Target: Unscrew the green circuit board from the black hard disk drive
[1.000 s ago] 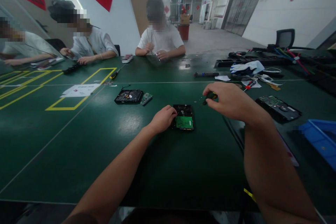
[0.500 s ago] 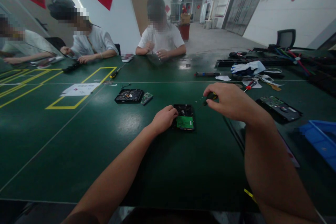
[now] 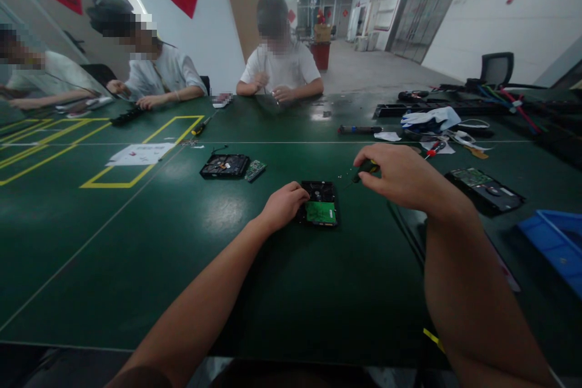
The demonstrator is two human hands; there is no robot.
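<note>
A hard drive (image 3: 321,213) lies on the green table in front of me, its green circuit board facing up. My left hand (image 3: 287,201) grips the drive's left edge, the fingertips curled over its side. To the right of the drive, my right hand (image 3: 386,171) is closed around a screwdriver (image 3: 365,170) with a dark and yellow handle. Its thin shaft points down and left, apart from the drive. A few tiny screws (image 3: 340,176) lie on the table near the shaft's tip.
An opened hard drive (image 3: 224,166) and a loose circuit board (image 3: 255,170) lie to the left. On the right are another drive (image 3: 486,189), a blue bin (image 3: 552,248), gloves (image 3: 431,118) and a red screwdriver (image 3: 435,148). Several people sit across the table.
</note>
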